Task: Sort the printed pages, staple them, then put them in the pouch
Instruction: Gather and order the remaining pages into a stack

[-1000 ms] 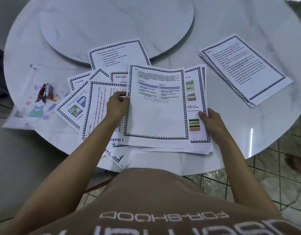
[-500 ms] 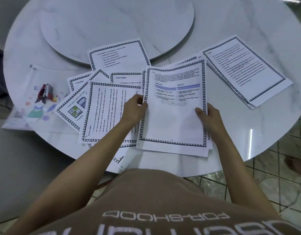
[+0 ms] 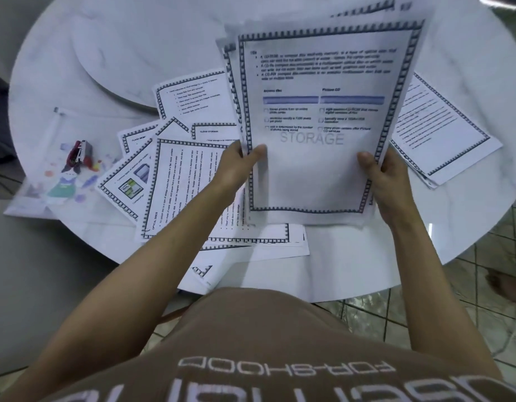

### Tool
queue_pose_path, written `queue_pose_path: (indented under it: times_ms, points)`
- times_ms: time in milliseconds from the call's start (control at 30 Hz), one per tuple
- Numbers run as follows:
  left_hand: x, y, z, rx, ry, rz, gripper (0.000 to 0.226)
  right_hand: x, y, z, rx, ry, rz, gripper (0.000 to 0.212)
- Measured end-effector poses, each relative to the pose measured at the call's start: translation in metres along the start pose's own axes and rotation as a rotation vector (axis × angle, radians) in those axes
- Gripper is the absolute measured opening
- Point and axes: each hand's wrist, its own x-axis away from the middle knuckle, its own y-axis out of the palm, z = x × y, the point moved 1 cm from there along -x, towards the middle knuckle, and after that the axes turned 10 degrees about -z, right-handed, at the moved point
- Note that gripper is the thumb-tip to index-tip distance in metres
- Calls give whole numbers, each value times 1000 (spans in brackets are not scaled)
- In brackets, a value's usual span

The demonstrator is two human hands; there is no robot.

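Head view: left hand (image 3: 236,166) and right hand (image 3: 387,175) pinch the sheaf (image 3: 317,169) by its side edges.

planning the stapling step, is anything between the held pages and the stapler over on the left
Yes. Loose pages lie spread on the table between the held pages, gripped by the left hand and right hand, and the stapler, which sits on the pouch.
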Motion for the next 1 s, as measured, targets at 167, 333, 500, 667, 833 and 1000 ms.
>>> queue_pose_path:
  times_ms: [167, 333, 500, 667, 833, 1000]
  points:
    - [3, 8, 31, 40, 254, 102, 10, 2, -2, -7, -42, -131, 181, 22]
    - [10, 18, 31, -37, 406, 58, 21, 8, 3, -1, -110, -87, 227, 18]
    - [11, 27, -7, -210, 315, -24, 39, 17, 14, 22, -115, 47, 186, 23]
    - [8, 21, -4, -166, 270, -22, 28, 12, 2, 17, -77, 55, 226, 22]
    - [13, 2, -24, -83, 228, 6, 13, 6, -15, 28, -18, 147, 172, 26]
    - [29, -15, -59, -49, 111, 43, 15, 5, -21, 46, 157, 290, 95, 35]
